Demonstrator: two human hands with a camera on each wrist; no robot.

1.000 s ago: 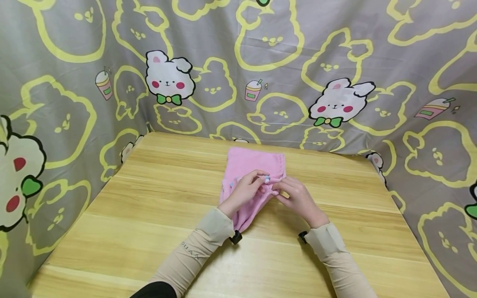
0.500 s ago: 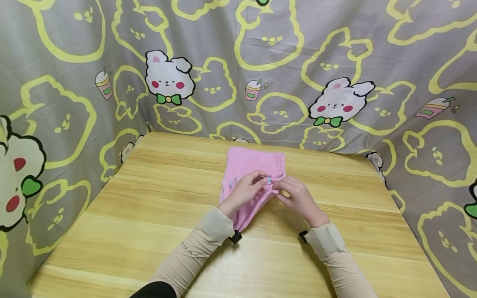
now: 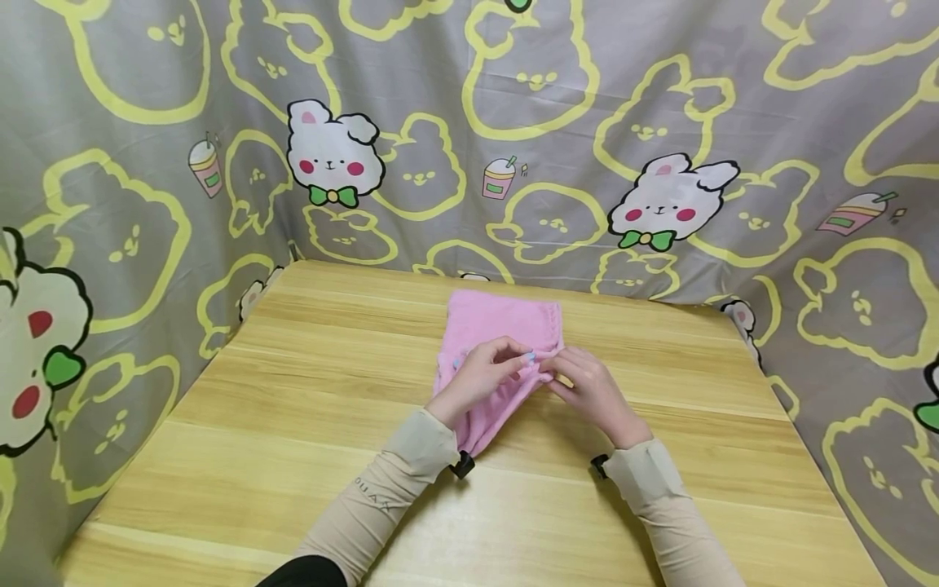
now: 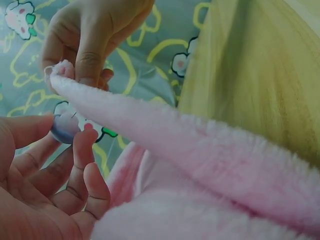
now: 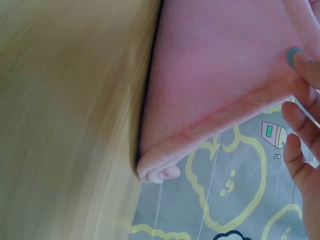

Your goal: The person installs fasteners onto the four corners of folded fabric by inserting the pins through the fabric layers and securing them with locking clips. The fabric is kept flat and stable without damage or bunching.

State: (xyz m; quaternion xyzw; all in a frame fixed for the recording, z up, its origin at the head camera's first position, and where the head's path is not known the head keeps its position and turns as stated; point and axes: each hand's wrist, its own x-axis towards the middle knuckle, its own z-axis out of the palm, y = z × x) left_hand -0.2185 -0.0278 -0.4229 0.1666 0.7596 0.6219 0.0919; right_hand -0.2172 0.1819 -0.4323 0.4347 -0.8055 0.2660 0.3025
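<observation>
A pink, fleecy piece of clothing or cloth (image 3: 506, 318) lies partly folded on the table. Its kind cannot be told. My left hand (image 3: 480, 371) pinches a round blue button (image 4: 65, 127) between thumb and finger, its other fingers loosely bent. Facing it, my right hand (image 3: 587, 387) pinches the cloth's raised edge between thumb and fingers, close to the button. In the right wrist view, fingers (image 5: 300, 117) at the right side meet a blue-green disc (image 5: 293, 57); which hand they belong to is unclear. Part of the cloth is hidden under my left hand.
The wooden table (image 3: 308, 465) reaches out around the cloth on all sides. A grey curtain (image 3: 425, 73) with yellow outlines and white cartoon rabbits hangs behind and at both sides. Black straps with small cameras (image 3: 462, 465) sit at the wrists.
Both hands stay at the cloth's edge. The blue button has turned slightly in my left fingers, and my right hand has shifted a little to the right.
</observation>
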